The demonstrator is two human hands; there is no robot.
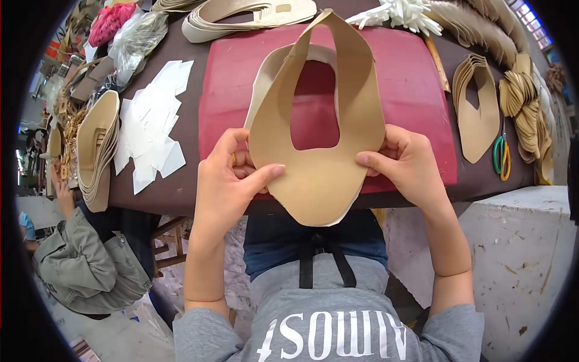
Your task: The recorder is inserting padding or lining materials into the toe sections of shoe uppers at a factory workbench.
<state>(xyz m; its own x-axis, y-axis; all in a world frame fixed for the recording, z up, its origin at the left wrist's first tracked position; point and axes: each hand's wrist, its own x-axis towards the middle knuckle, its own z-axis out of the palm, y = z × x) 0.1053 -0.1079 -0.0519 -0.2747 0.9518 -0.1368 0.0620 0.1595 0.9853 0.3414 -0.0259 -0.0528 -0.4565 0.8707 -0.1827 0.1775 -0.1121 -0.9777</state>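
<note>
Both my hands hold a tan shoe upper (313, 181), a loop-shaped piece with its rounded toe toward me. My left hand (226, 178) pinches its left edge, the thumb lying on the tan face. On the opposite edge, my right hand (407, 166) has thumb and fingers closed on it the same way. A cream layer shows behind the tan one along the upper left side and at the toe. The back loop of the upper rises over a red mat (410, 96), and the toe hangs past the table's near edge. The fingers behind the upper are partly hidden.
White cut pieces (154, 123) lie left of the mat, beside stacked tan uppers (99, 145). More stacks stand behind and at right (476, 114). Green-and-orange-handled scissors (502, 158) lie near the right edge. Another person's grey-green sleeve (78, 259) shows at left.
</note>
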